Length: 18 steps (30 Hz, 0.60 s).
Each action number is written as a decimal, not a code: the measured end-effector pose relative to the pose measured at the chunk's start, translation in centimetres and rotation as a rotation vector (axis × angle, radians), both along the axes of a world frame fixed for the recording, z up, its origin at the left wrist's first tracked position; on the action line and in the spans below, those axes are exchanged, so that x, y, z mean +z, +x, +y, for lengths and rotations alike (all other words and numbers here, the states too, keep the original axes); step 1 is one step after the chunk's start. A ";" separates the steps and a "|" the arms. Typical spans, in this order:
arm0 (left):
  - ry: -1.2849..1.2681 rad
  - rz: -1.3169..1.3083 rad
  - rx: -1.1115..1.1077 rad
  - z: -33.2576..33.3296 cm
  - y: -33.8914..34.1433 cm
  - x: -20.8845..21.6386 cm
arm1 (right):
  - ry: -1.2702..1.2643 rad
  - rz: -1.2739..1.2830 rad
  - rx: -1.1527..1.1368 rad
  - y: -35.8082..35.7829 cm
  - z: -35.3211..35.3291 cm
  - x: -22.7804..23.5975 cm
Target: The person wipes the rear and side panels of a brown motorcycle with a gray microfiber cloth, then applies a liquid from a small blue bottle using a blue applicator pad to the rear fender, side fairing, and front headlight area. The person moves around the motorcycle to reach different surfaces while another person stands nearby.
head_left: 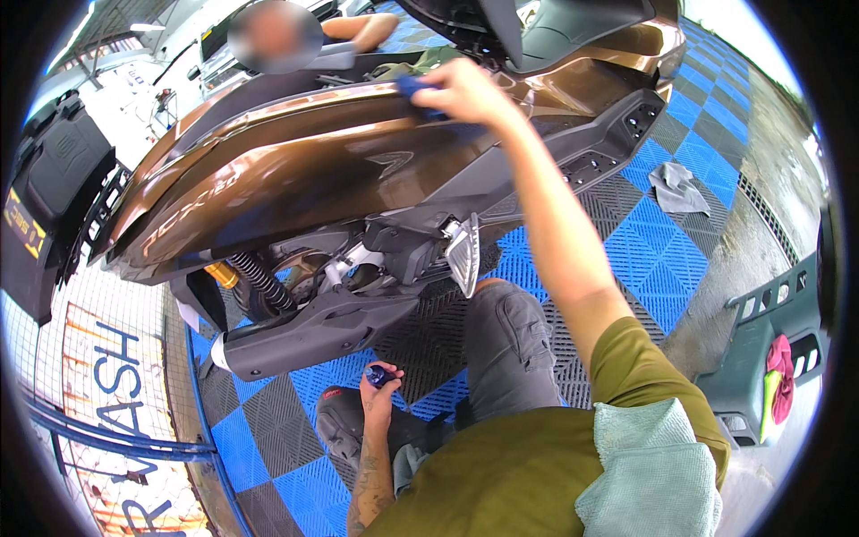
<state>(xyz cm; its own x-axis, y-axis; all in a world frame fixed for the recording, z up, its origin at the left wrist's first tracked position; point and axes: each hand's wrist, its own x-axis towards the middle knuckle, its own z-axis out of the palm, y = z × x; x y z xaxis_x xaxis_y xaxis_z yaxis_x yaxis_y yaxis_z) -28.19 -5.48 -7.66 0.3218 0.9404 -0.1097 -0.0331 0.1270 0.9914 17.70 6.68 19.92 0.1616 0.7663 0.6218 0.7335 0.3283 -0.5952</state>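
A glossy brown scooter (295,170) stands across the view in front of me. With my right arm stretched out, my right hand (465,92) presses a dark blue pad or folded cloth (419,95) against the upper edge of its side panel, just below the seat area. Down by my knee, my left hand (378,400) is closed round a small, shiny dark blue object (379,376), perhaps the top of a bottle; its lower part is hidden by the fingers. Nearest to that hand is the scooter's black exhaust cover (295,345).
Beyond the scooter is another person (358,31), one arm raised. A black top case (63,179) is at the left. A grey cloth (680,189) lies on the blue and black floor tiles. At the right stands a grey-green step stool (761,331) with pink and yellow cloths.
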 end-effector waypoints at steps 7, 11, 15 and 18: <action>-0.066 -0.018 -0.008 0.7 1.1 -0.7 | 0.148 -0.100 -0.013 -2.4 1.2 0.3; -0.071 -0.013 -0.016 0.5 0.7 -0.8 | 0.011 0.019 -0.210 6.1 -0.1 -5.4; -0.063 -0.005 -0.022 0.1 0.7 -1.0 | 0.110 0.099 -0.517 8.4 0.2 -8.7; -0.062 -0.004 -0.052 0.0 1.4 -1.1 | 0.239 0.027 -0.560 6.0 1.2 -9.3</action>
<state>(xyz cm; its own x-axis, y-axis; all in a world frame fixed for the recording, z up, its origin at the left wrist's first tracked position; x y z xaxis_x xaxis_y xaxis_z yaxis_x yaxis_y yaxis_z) -26.76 -5.52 -8.75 0.3706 0.9138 -0.1659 -0.0284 0.1897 0.9814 23.68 7.92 10.61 0.5179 0.4000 0.7562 0.8188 0.0241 -0.5735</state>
